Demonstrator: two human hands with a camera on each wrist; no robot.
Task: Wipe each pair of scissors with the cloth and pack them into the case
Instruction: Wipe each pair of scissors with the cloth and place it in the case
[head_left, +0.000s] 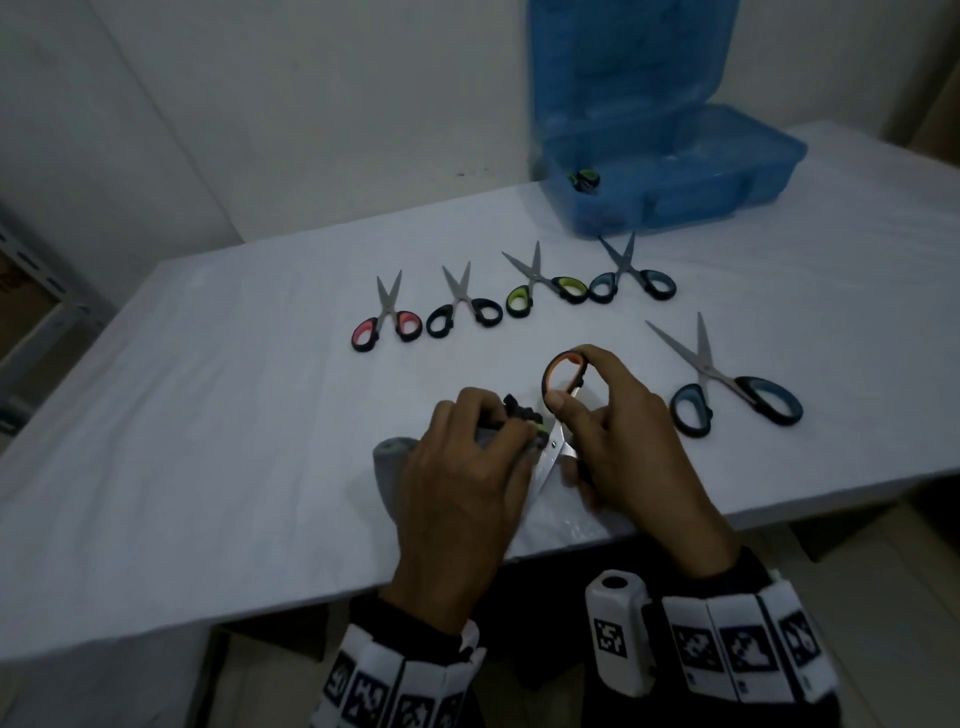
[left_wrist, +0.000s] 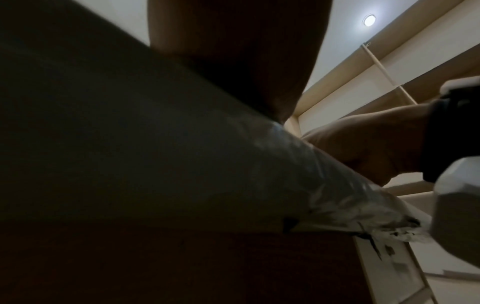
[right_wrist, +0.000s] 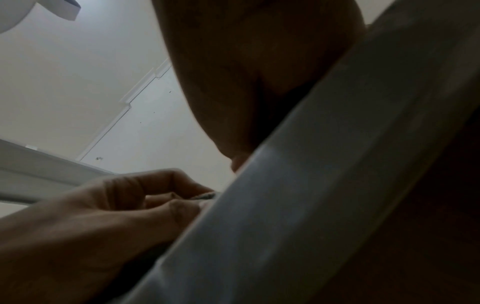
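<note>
My right hand (head_left: 623, 436) holds the orange-handled scissors (head_left: 558, 415) near the table's (head_left: 208, 415) front edge, thumb pressed on the orange loop and fingers curled round the far side, blades pointing back toward me. My left hand (head_left: 462, 467) curls its fingers round the grey cloth (head_left: 392, 457), pinching it against the blades; a bunched part of the cloth sticks out at nine o'clock of that hand. Both wrists overhang the table's front edge, which fills both wrist views. At twelve o'clock, across a strip of bare tabletop, four pairs lie in a row, blades away from me: pink-handled scissors (head_left: 384, 317), black-handled scissors (head_left: 464, 306), green-handled scissors (head_left: 543, 283) and blue-handled scissors (head_left: 631, 273). A larger blue-handled pair (head_left: 727, 384) lies at two o'clock, just beside my right hand, well short of the right edge. The open blue case (head_left: 670, 171) stands at one o'clock against the wall, a dark item with green (head_left: 584, 179) inside its left corner. Wide bare tabletop lies at nine o'clock.
</note>
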